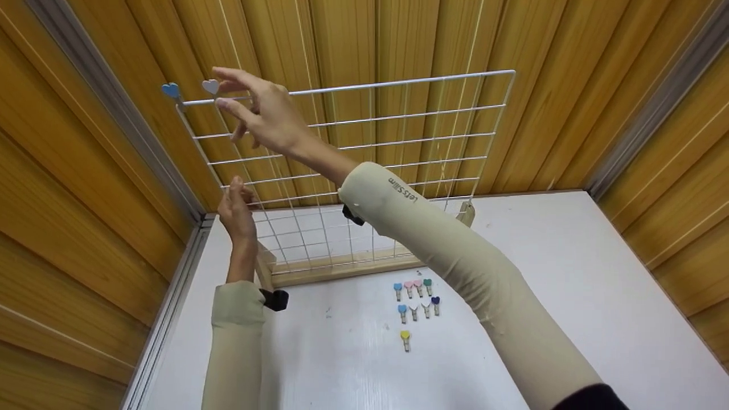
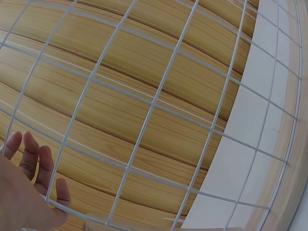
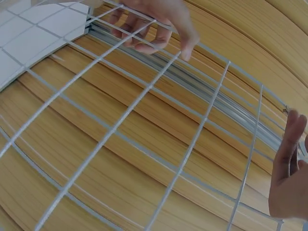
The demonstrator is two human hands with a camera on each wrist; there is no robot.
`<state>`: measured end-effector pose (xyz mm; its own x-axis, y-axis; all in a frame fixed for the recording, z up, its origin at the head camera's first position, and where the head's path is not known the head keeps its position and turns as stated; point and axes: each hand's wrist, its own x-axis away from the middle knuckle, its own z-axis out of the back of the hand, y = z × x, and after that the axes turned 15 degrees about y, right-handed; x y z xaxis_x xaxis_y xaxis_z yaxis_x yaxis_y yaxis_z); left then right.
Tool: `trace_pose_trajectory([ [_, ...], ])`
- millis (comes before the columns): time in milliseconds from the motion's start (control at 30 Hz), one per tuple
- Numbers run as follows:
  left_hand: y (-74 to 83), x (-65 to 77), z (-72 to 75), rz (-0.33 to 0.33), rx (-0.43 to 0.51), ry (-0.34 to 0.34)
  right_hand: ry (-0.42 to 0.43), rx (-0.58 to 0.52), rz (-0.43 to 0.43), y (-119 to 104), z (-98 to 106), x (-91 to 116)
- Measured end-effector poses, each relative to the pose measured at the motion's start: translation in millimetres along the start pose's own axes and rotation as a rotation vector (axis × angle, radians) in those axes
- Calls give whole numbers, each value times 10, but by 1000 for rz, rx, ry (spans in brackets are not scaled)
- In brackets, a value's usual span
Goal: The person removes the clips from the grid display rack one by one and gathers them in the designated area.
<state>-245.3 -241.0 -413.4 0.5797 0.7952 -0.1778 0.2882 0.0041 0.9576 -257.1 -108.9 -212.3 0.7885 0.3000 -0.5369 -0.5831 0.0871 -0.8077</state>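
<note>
A white wire grid (image 1: 398, 85) stands tilted in a wooden base (image 1: 353, 269). My left hand (image 1: 236, 213) grips its left side edge; the left wrist view shows the fingers (image 2: 44, 163) behind the wires. Up at the top wire is my right hand (image 1: 267, 111), thumb and index finger spread apart. Just beyond those fingertips, a white heart clip (image 1: 211, 86) sits on the top wire. Farther left, a blue heart clip (image 1: 170, 89) is at the grid's top corner. In the right wrist view, the right hand (image 3: 291, 178) appears at the right edge, fingers extended.
Several heart clips lie in rows on the white table (image 1: 336, 353), among them a yellow clip (image 1: 405, 340), a green clip (image 1: 428, 286) and a dark blue clip (image 1: 435, 304). Wood-patterned walls (image 1: 569, 114) enclose the table at the back and sides.
</note>
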Motion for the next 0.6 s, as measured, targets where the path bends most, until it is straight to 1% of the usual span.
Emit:
trace_pose_trajectory([
  [133, 6, -2, -4, 1, 4, -4, -34, -57, -62, -44, -47, -60],
  [200, 14, -6, -6, -2, 10, -5, -12, -101, -78, -38, -89, -74],
  [233, 18, -8, -10, -5, 11, -5, 11, -114, -74, -25, -112, -75],
  [333, 20, -19, -6, -15, 0, -1, 113, -184, -36, 27, -199, -58],
  [433, 7, -23, 10, -14, -6, 10, 195, -197, 13, 85, -282, -24],
  [533, -15, -25, 19, -4, -9, 24, 230, -193, 48, 126, -333, -5],
  [600, -29, -34, 19, 0, -13, 31, 246, -212, 62, 149, -359, 0],
])
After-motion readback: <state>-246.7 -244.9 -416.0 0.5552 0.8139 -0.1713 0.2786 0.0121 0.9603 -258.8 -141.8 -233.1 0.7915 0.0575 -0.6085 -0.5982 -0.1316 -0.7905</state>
